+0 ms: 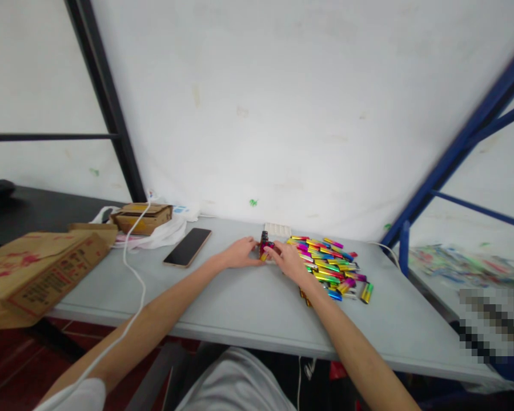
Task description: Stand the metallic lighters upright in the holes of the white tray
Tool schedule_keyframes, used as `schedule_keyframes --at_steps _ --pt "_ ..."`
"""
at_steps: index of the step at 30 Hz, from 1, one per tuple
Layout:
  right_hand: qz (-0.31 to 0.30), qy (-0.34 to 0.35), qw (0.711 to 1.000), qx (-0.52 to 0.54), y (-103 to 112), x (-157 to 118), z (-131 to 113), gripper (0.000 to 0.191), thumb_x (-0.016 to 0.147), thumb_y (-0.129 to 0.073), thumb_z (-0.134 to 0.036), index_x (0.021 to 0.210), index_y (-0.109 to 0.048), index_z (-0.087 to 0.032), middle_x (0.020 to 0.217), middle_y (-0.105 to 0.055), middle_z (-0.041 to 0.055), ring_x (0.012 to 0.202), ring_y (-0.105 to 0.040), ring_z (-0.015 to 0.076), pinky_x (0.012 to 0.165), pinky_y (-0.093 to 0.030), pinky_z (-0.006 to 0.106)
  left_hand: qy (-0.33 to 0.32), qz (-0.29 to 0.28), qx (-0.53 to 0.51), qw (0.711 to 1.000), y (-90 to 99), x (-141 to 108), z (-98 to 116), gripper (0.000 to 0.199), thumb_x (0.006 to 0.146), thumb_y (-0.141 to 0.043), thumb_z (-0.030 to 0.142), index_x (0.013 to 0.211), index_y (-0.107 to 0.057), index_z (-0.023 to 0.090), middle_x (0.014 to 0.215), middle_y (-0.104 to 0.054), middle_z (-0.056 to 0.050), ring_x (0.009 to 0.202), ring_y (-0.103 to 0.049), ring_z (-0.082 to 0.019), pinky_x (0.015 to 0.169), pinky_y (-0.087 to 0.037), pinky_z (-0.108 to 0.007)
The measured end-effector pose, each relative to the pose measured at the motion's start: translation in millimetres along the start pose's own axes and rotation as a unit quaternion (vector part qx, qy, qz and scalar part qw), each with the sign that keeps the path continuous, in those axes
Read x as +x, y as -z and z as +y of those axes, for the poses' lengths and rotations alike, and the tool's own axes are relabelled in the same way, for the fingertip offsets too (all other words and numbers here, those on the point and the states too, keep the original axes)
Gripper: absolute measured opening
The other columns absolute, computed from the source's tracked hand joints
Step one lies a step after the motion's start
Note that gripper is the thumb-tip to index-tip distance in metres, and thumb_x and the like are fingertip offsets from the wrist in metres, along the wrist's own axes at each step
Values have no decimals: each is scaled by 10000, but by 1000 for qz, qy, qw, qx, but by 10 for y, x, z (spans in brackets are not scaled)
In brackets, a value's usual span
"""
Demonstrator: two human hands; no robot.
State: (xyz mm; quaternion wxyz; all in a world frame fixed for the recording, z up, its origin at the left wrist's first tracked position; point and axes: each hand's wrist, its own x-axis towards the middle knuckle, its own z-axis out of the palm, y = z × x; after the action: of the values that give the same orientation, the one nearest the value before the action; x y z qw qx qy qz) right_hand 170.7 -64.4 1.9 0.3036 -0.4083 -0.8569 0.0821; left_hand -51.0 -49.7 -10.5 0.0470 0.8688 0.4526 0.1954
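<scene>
In the middle of the table, my left hand bends its fingers and thumb around the left side of a small cluster of black-topped lighters. My right hand closes on the same cluster from the right, pinching a red and yellow shiny body among them. My fingers hide part of these lighters. Right beside my right hand spreads a heap of shiny metallic-coloured tubes, in yellow, green, red, purple and blue. Behind my hands, against the wall, stands a white tray with small divisions.
A dark-screened phone lies left of my hands. Farther left are a small cardboard box on a white plastic bag and a large brown carton. A white cable hangs across my left arm. A blue frame stands at right.
</scene>
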Motion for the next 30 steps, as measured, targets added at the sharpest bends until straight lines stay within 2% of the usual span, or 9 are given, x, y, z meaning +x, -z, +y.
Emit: schedule_keyframes --at_steps 5,9,14,20,24,26,28,30 --pt "-24 28 997 -61 11 19 11 346 1061 -508 -466 943 -655 -176 849 -746 79 757 -675 214 649 -384 276 -4 1 -2 1000 -3 5 -5 544 789 -684 691 959 -698 175 924 -670 -98 850 -628 -263 768 -492 -342" --pt "-48 17 996 -75 35 31 -31 323 1072 -495 -437 1000 -665 -173 871 -759 79 789 -694 217 667 -411 272 -6 0 -3 1000 -3 6 0 553 796 -667 711 942 -703 179 920 -670 -100 836 -624 -264 761 -492 -347" --pt "-55 -4 985 -163 67 37 -162 395 1064 -476 -493 1087 -696 -167 1030 -769 142 890 -722 254 688 -444 287 -5 -5 -10 1000 8 2 15 531 805 -667 676 951 -702 166 938 -670 -109 854 -629 -275 776 -488 -354" --pt "-89 -6 981 -169 114 45 -215 437 1069 -444 -516 1043 -734 -189 974 -781 108 856 -719 235 698 -446 277 -2 -6 -21 1000 3 -3 -3 563 807 -668 673 1002 -711 146 953 -675 -118 861 -640 -281 788 -490 -358" --pt "-58 -27 986 -155 280 52 -9 454 1072 -426 -533 995 -732 -206 904 -766 73 858 -698 213 751 -445 267 0 -8 -19 1000 17 -7 5 581 816 -664 668 1046 -714 137 986 -685 -128 894 -651 -291 815 -495 -364" --pt "-23 -59 983 -172 375 35 182 400 1093 -412 -437 1046 -725 -192 973 -758 91 922 -685 214 828 -453 276 -3 -12 -16 1000 33 -7 17 583 819 -665 653 1080 -712 133 1005 -685 -134 925 -654 -300 838 -498 -369" --pt "-5 -86 975 -207 441 -3 397 297 1073 -472 -320 1157 -710 -163 1111 -733 131 1069 -653 239 947 -443 304 -5 -20 -12 1000 46 -6 27 587 830 -656 642 1108 -706 128 1022 -681 -140 948 -653 -303 855 -500 -371" --pt "-34 -114 965 -233 471 -50 585 284 1032 -551 -280 1233 -694 -139 1222 -693 169 1165 -620 262 1020 -422 335 -2 -25 -9 1000 51 -3 30 594 834 -646 651 1106 -704 127 1027 -677 -141 948 -651 -300 856 -501 -367"
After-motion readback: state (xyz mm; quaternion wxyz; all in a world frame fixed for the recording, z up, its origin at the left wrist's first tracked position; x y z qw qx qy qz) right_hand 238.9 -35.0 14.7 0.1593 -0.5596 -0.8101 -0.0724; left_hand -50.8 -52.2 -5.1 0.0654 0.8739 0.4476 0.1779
